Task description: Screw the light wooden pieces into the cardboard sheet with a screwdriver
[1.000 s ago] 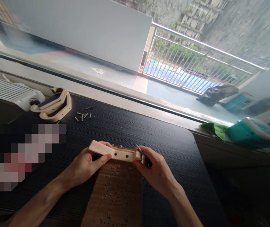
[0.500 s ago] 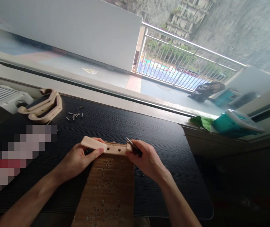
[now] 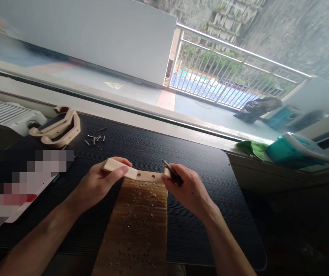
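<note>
My left hand (image 3: 99,184) is closed round the left end of a pale curved wooden piece (image 3: 132,173) with holes in it. It is held just above the far end of a brown wooden board (image 3: 138,230) pocked with small holes. My right hand (image 3: 187,189) grips the piece's right end and pinches a thin dark metal tool (image 3: 171,173) against it. Both hands are over the black ribbed mat (image 3: 204,180).
Stacked pale wooden curved parts (image 3: 57,128) lie at the mat's far left, with several small screws (image 3: 95,138) beside them. A white radiator (image 3: 5,113) is at far left. A teal container (image 3: 293,151) and green cloth (image 3: 250,148) sit on the right sill.
The hands and the wooden piece have kept their grip on each other. The view has shifted slightly, and the piece sits a little farther up the board.
</note>
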Available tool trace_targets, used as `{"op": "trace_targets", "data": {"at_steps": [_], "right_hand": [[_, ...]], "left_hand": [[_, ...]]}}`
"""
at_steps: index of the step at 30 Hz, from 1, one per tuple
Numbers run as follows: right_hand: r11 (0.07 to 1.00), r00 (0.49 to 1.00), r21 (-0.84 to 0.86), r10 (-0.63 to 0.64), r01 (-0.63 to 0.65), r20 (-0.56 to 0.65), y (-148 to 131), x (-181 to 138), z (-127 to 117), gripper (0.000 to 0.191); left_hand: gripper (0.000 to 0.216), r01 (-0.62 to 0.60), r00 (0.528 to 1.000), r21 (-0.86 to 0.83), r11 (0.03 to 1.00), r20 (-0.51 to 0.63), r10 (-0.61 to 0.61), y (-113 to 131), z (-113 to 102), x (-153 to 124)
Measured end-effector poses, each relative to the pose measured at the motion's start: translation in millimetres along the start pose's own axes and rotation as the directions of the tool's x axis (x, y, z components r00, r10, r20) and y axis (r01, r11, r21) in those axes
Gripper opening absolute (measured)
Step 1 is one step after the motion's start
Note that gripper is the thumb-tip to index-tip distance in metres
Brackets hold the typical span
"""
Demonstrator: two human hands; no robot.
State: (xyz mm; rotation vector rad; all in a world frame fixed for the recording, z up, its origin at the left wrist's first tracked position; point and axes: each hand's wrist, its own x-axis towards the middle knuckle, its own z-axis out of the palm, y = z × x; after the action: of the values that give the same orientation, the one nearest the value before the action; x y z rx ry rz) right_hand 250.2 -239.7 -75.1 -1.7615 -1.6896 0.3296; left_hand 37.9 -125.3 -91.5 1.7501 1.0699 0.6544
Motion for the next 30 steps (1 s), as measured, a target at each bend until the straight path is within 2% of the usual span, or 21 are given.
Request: {"op": "trace_targets", "data": {"at_steps": [5, 11, 17, 21, 26, 30], "right_hand": [[1.0, 1.0, 0.001, 0.003, -0.003, 0.026, 3.8, -2.8, 5.8, 0.012], [0.999, 0.999, 0.008, 0.033, -0.033, -0.004, 4.9, 5.2, 4.1, 0.013], [0.999, 0.999, -0.002, 0.043, -0.043, 0.004, 9.6, 8.9, 7.2, 0.012], [0.999, 0.999, 0.003, 0.044, -0.044, -0.016, 8.2, 9.6, 3.2, 0.013], [0.999, 0.999, -0.009, 0.037, -0.037, -0.021, 6.9, 10.2, -1.0, 0.014], [0.999, 0.999, -0.032, 0.031, -0.031, 0.012, 10.3, 6.9, 4.5, 0.012]], "left_hand": [[0.035, 0.021, 1.0, -0.003, 1.0, -0.011, -0.021, -4.0, 0.9, -1.1], [0.033, -0.029, 0.994, -0.036, 0.999, -0.11, 0.025, 2.7, 4.4, 7.7], [0.032, -0.01, 0.995, -0.089, 0.996, -0.102, 0.001, -1.8, 11.1, 14.7], [0.032, -0.011, 0.993, -0.106, 0.994, -0.119, -0.002, 3.4, 11.4, 15.2], [0.031, -0.03, 0.99, -0.068, 0.997, -0.138, 0.021, 9.6, 10.7, 14.9], [0.033, -0.005, 0.994, -0.016, 1.0, -0.111, 0.003, 1.9, 11.7, 11.2]]}}
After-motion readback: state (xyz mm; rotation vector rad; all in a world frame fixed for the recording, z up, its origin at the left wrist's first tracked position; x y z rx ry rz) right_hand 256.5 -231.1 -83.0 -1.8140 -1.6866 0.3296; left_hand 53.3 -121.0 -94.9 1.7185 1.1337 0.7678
